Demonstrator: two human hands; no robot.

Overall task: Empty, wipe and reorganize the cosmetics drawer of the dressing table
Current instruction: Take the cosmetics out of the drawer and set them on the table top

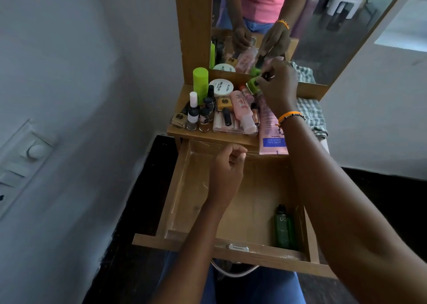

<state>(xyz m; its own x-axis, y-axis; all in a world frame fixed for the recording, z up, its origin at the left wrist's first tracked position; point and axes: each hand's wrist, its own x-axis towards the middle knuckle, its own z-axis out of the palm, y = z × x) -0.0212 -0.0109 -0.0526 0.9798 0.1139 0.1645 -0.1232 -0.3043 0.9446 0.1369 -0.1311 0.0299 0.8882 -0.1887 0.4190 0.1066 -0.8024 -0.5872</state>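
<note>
The wooden drawer (184,188) stands pulled open below the dressing table top (208,135). A dark green bottle (283,227) lies in its front right corner. My left hand (227,174) hovers over the drawer's back part with curled fingers and holds nothing. My right hand (276,86) reaches over the table top near the mirror and pinches a small dark thing beside a green-capped item (253,85). Many cosmetics crowd the top: a green tube (200,81), a white jar (222,87), a pink bottle (242,109), nail polish bottles (198,116) and a pink tube (270,128).
A mirror (323,37) rises behind the table top and reflects both hands. A checked cloth (310,111) lies at the table's right side. A grey wall with a switch panel (25,155) is on the left. The floor is dark.
</note>
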